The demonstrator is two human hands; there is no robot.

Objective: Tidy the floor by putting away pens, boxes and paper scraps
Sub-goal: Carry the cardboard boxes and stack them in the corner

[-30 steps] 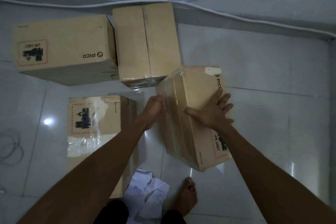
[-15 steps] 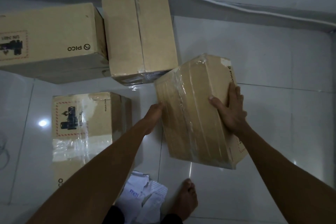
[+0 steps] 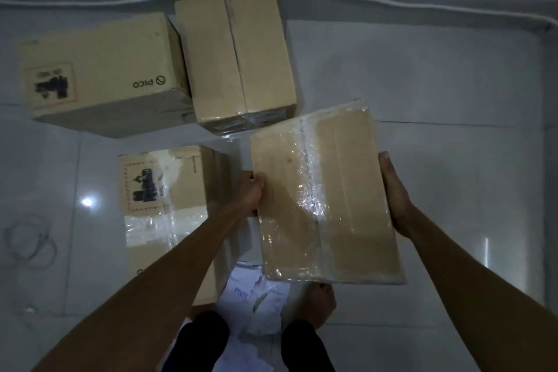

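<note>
A taped cardboard box (image 3: 323, 199) is lifted off the floor between both hands, its taped top facing me. My left hand (image 3: 252, 190) grips its left edge, thumb on top. My right hand (image 3: 394, 190) presses flat against its right side, fingers straight. Three more cardboard boxes stand on the white tiles: a PICO-marked box (image 3: 99, 72) at far left, a plain box (image 3: 238, 57) by the wall, and a labelled box (image 3: 163, 190) under my left forearm. Crumpled paper scraps (image 3: 256, 302) lie by my foot.
A white cable (image 3: 422, 4) runs along the wall's base at the back. A thin coil of wire (image 3: 30, 238) lies on the tiles at left. My bare foot (image 3: 320, 302) stands below the held box. Bare tile floor spreads to the right.
The box has come up off the floor and turned so its taped face points up. My right hand slid from its top to its right side; my left hand took the left edge.
</note>
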